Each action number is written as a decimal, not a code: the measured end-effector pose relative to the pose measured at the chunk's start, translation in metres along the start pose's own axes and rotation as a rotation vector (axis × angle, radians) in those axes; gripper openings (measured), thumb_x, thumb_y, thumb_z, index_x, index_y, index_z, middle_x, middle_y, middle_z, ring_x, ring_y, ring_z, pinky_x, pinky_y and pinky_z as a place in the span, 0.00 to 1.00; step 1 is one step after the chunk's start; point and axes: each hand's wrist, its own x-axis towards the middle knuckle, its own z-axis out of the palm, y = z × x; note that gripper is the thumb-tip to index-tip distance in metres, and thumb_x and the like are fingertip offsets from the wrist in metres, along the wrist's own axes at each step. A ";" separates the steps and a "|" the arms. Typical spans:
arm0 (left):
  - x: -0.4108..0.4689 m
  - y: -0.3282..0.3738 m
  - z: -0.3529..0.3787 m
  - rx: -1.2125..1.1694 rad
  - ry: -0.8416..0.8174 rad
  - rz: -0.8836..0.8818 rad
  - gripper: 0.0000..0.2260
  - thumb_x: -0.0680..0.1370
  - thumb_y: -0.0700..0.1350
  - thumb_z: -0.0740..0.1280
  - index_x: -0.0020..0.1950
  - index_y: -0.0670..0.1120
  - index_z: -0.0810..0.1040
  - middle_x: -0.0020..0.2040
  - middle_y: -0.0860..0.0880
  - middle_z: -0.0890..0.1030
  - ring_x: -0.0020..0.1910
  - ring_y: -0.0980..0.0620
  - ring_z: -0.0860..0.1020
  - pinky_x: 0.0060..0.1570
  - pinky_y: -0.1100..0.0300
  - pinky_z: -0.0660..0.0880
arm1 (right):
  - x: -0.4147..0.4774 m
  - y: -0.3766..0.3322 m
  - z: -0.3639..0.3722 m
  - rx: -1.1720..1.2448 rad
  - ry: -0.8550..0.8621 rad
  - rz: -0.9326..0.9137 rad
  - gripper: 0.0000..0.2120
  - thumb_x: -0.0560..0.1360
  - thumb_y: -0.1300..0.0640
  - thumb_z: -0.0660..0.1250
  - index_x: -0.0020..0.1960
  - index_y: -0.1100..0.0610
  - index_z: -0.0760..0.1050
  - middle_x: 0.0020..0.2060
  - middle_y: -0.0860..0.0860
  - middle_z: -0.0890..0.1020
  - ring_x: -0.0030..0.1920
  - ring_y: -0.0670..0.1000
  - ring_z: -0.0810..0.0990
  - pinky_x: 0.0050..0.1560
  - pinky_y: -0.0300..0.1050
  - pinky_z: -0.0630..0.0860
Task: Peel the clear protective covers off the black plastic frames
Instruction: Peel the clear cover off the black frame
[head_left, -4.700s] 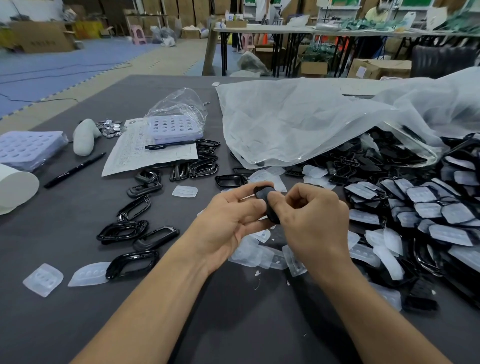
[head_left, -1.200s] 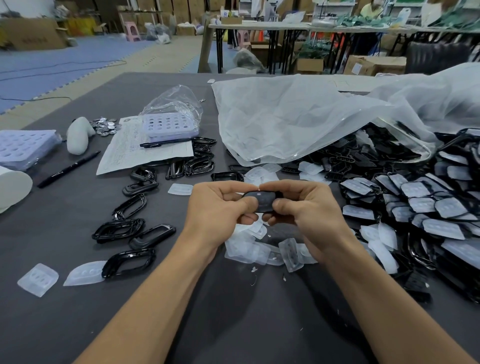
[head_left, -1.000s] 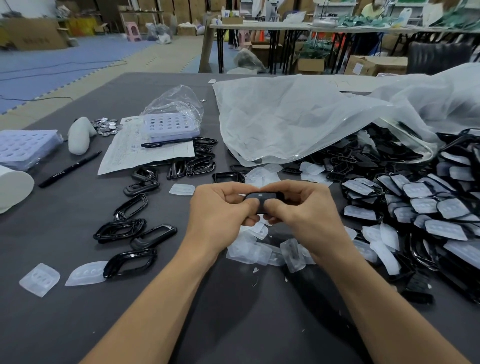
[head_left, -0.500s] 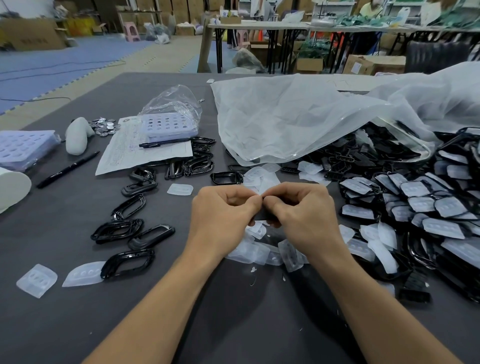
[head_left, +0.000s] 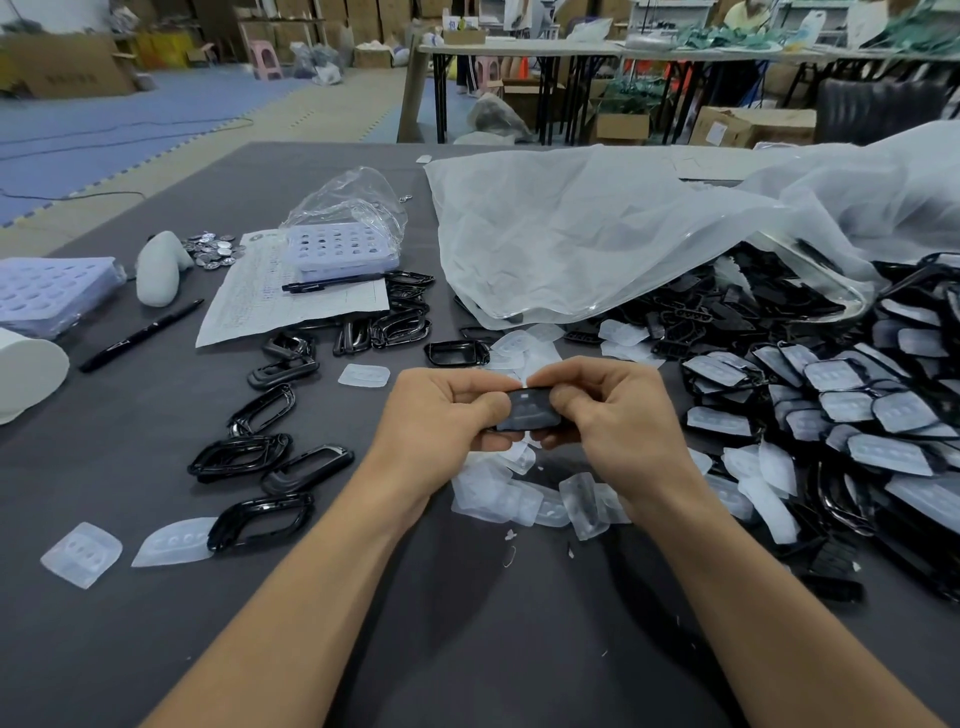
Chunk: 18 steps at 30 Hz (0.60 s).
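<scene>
At the centre of the frame, the left hand (head_left: 441, 415) and right hand (head_left: 618, 415) pinch one black frame (head_left: 529, 411) by its ends above the table (head_left: 519, 649), seemingly starting the peel; next, a fingertip must lift its clear cover's edge.

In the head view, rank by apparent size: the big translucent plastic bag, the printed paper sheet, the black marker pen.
1. Big translucent plastic bag
2. Printed paper sheet
3. Black marker pen

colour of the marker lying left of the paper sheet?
Black marker, seen in the head view.
</scene>
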 end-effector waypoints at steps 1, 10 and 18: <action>0.000 -0.001 -0.001 -0.007 0.011 0.003 0.11 0.78 0.30 0.70 0.47 0.45 0.88 0.39 0.43 0.88 0.34 0.48 0.86 0.34 0.65 0.80 | 0.000 0.000 0.000 -0.006 -0.012 -0.005 0.16 0.79 0.70 0.65 0.42 0.55 0.86 0.37 0.56 0.87 0.35 0.58 0.86 0.34 0.45 0.83; 0.000 -0.004 -0.002 0.061 -0.078 -0.010 0.16 0.75 0.28 0.68 0.53 0.44 0.88 0.41 0.45 0.88 0.40 0.52 0.87 0.41 0.63 0.82 | 0.000 -0.001 -0.006 -0.050 -0.056 0.009 0.18 0.70 0.75 0.70 0.43 0.53 0.87 0.37 0.59 0.86 0.34 0.53 0.84 0.33 0.42 0.81; 0.000 -0.002 -0.002 0.013 -0.047 -0.024 0.18 0.72 0.25 0.67 0.51 0.43 0.88 0.43 0.43 0.88 0.41 0.49 0.87 0.41 0.63 0.82 | 0.004 0.000 -0.006 0.032 -0.071 0.052 0.22 0.73 0.79 0.65 0.42 0.55 0.87 0.38 0.58 0.87 0.34 0.56 0.84 0.34 0.42 0.81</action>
